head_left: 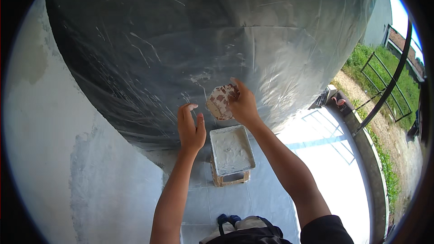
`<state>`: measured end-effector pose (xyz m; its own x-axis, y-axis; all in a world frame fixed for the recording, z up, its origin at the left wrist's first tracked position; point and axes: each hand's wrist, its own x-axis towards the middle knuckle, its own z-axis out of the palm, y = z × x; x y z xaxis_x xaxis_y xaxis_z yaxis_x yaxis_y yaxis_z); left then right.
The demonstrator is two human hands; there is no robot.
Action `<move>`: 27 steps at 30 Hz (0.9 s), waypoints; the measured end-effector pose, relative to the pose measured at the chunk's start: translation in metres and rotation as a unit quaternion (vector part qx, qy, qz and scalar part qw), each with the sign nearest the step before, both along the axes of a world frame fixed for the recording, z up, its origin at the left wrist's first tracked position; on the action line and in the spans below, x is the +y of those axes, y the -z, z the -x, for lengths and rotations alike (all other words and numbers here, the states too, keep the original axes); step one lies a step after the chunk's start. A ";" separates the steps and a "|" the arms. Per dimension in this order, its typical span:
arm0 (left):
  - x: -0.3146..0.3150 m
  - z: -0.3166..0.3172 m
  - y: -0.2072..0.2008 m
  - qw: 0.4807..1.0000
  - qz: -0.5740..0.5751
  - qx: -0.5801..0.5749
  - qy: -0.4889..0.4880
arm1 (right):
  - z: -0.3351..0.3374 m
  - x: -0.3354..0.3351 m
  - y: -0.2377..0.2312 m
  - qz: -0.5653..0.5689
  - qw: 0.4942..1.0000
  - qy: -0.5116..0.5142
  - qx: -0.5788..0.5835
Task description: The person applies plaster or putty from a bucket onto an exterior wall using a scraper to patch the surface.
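Observation:
My right hand (244, 105) is closed on the edge of a flat, roundish piece (219, 105), cream-coloured with brown patches. Its exact kind does not show. My left hand (191, 129) is raised to the left of it, fingers bent and thumb apart, with nothing visible in it. Below both hands, a rectangular tray (252, 164) with a smeared rim holds white paste (231, 150). The tray rests on a small wooden stool (217, 179).
A dark plastic sheet (181, 40) with white splashes hangs in front of me. Along the left runs a patchy white-grey wall (49, 122). Tiled floor (230, 201) lies below. A low curb (368, 162), grass and a metal gate (384, 81) are on the right.

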<state>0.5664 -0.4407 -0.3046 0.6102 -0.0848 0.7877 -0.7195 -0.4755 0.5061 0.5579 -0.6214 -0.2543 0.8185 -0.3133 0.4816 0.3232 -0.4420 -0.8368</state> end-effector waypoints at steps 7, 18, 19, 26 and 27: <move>-0.030 -0.009 0.094 0.992 -0.015 0.125 0.026 | -0.012 -0.045 0.096 0.048 0.996 0.012 0.079; -0.054 0.003 0.221 0.951 -0.070 0.302 0.006 | -0.012 -0.075 0.227 0.035 0.975 -0.004 0.220; -0.057 0.006 0.229 0.944 -0.075 0.320 0.005 | -0.010 -0.078 0.241 0.041 0.970 -0.008 0.238; -0.069 0.034 0.304 0.903 -0.112 0.415 0.022 | 0.020 -0.078 0.332 0.035 0.950 0.030 0.308; -0.069 0.037 0.314 0.899 -0.116 0.421 0.026 | 0.026 -0.075 0.343 0.031 0.948 0.034 0.316</move>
